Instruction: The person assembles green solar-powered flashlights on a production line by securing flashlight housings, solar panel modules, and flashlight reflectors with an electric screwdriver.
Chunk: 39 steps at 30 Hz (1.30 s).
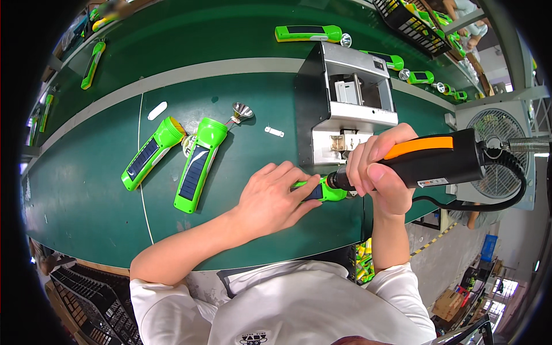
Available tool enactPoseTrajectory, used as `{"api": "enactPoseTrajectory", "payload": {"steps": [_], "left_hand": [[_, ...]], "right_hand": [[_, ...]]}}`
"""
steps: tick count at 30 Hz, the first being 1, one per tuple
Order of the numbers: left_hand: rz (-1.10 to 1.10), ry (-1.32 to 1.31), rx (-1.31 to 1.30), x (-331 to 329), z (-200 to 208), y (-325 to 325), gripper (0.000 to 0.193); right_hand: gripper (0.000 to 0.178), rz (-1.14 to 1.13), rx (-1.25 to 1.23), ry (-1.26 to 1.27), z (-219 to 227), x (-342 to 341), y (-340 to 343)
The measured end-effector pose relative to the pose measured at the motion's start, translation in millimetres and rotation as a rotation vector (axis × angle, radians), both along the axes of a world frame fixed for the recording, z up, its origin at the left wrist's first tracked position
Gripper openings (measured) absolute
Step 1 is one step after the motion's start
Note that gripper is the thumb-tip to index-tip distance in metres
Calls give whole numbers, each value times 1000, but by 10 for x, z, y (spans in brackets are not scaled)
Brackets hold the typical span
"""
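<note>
My left hand (pixel 278 198) is closed around a green flashlight (pixel 332 193) with a dark solar panel, holding it down on the green bench. In my right hand (pixel 384 167) is a black electric screwdriver (pixel 440 159) with an orange strip, its tip meeting the flashlight's head end. Left of my hands lie two more green flashlights, one nearer the middle (pixel 198 167) and one farther left (pixel 150 155). A silvery reflector (pixel 242 111) on thin wires rests beside the nearer one's head. Two small white plastic pieces, one oval (pixel 157 110) and one slotted (pixel 274 131), lie on the bench.
A grey and black metal machine (pixel 351 98) stands just beyond my hands. Behind it, a conveyor belt (pixel 218 40) carries several green flashlights. A black crate (pixel 411 26) of flashlights sits at the far right, a white fan (pixel 494 149) at right. The screwdriver's cable (pixel 517 201) loops there.
</note>
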<state>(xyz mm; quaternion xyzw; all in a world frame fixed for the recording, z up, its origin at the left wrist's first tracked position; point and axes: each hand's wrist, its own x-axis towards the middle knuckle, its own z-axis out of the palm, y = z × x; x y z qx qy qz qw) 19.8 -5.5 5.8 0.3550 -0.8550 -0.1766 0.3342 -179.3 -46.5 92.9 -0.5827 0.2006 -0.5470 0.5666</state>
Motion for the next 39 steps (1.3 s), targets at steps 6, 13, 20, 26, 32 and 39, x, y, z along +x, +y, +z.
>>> {"api": "enactPoseTrajectory", "payload": {"steps": [6,13,20,26,32,39], "left_hand": [[5,-6,0,14,-8,14,43],[3,-13,5,6,10,23,42],[0,-27,-20,7,47,33,44],[-4,-86,-55,20,6,45,46],[-23,-100,-75,3,42,31,47],[-39,-99,-67,11,33,28,47]], "right_hand": [[22,120,23,7,-71,-1,-51],[21,80,-69,46,-67,32,17],[22,17,-250,192,-103,-19,27],[19,-30,-256,89,-13,-78,110],[26,-192,-305,-78,252,-328,123],[27,-296,-342,-56,195,-311,52]]}}
